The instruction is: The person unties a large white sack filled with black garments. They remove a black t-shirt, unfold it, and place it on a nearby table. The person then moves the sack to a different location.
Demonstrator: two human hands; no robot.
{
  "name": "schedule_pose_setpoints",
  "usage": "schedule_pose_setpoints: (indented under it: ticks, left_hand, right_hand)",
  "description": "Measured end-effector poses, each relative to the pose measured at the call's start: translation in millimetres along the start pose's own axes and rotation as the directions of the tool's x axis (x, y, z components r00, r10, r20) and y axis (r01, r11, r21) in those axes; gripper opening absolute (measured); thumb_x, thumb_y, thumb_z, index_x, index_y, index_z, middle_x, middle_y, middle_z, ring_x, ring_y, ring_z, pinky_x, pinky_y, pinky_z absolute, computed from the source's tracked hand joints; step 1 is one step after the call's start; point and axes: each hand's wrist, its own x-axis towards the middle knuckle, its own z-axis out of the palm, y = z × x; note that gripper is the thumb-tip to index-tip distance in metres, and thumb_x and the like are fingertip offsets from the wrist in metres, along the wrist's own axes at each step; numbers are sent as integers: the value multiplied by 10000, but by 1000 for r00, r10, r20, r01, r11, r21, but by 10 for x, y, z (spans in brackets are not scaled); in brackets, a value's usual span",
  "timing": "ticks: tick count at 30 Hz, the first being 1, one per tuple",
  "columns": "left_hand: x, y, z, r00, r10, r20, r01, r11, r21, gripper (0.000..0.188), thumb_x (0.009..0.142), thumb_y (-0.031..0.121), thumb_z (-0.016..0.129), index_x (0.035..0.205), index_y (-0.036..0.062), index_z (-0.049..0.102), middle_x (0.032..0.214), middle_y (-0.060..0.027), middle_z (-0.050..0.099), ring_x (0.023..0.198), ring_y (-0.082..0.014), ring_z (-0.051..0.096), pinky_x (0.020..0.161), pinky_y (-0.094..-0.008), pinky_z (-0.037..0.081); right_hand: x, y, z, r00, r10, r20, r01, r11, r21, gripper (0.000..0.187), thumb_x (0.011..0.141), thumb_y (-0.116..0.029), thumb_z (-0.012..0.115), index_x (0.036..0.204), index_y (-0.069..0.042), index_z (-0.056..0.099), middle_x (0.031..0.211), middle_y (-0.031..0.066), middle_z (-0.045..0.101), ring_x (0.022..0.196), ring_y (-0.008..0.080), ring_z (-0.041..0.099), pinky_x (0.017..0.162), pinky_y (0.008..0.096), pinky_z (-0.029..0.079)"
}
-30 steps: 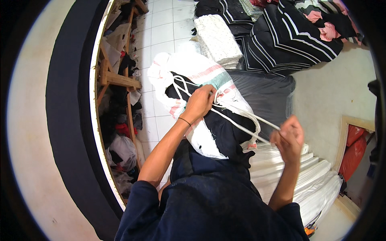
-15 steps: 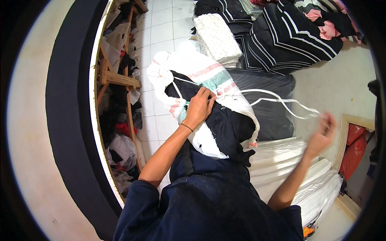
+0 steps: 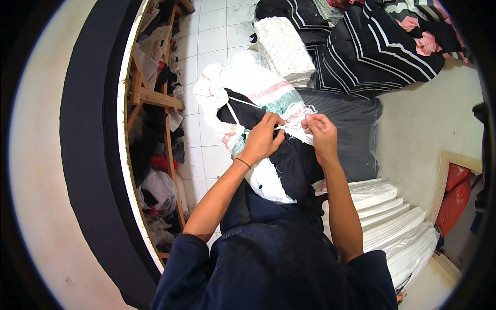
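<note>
A white woven sack with red and green stripes lies before me, its open side stuffed with black cloth. White cord crosses the gap on the left, and a loose loop of it gathers near the sack's right edge. My left hand rests over the black cloth, fingers closed on the cord at the sack's edge. Close by on the right, my right hand pinches the cord between thumb and fingers. The fingertips partly hide how the cord runs between the hands.
Left is a long table with dark cloth, with wooden framing and bagged scraps beneath. Beyond the sack sit a white fabric stack, a plastic-wrapped dark bundle and striped black fabric. White folded fabric lies right.
My right hand has come in from the far right to beside my left hand. The long cord loop that stretched out to the right is now bunched near the sack's edge.
</note>
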Motion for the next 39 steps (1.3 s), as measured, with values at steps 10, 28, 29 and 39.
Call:
schedule_pose_setpoints:
  ticks: [10,28,29,39]
  left_hand:
    - [58,-62,122,988,-83,-132,69,992,-106,145,1094,116,676,1142,-12,627,1113,-142,656,926,-301,719,841,-412,582]
    - [110,12,-5,978,-77,-195,75,997,-15,194,985,-9,756,1172,-59,743,1064,-152,736,782,-222,721,721,-371,579]
    - [98,10,-4,977,-54,-205,56,998,4,183,978,-4,772,1152,-57,749,1046,-153,731,781,-230,720,721,-369,579]
    - [3,42,-96,984,-74,-164,68,997,-42,145,952,14,809,1078,-16,743,1080,-174,728,862,-359,742,765,-443,589]
  right_hand:
    - [-285,290,247,987,-154,42,160,942,-294,139,1040,-135,764,1035,-3,720,929,86,802,877,165,759,845,323,568]
    - [-215,236,475,986,-158,48,165,919,-358,271,1004,-216,823,1224,-59,813,979,102,822,836,199,725,777,358,587]
    - [-203,248,470,987,-152,45,158,934,-321,278,1002,-225,829,1219,-52,818,987,101,827,844,191,727,783,355,588]
    - [-222,245,493,969,-247,6,236,921,-311,301,946,-175,883,1164,20,812,996,112,838,795,196,732,813,339,599]
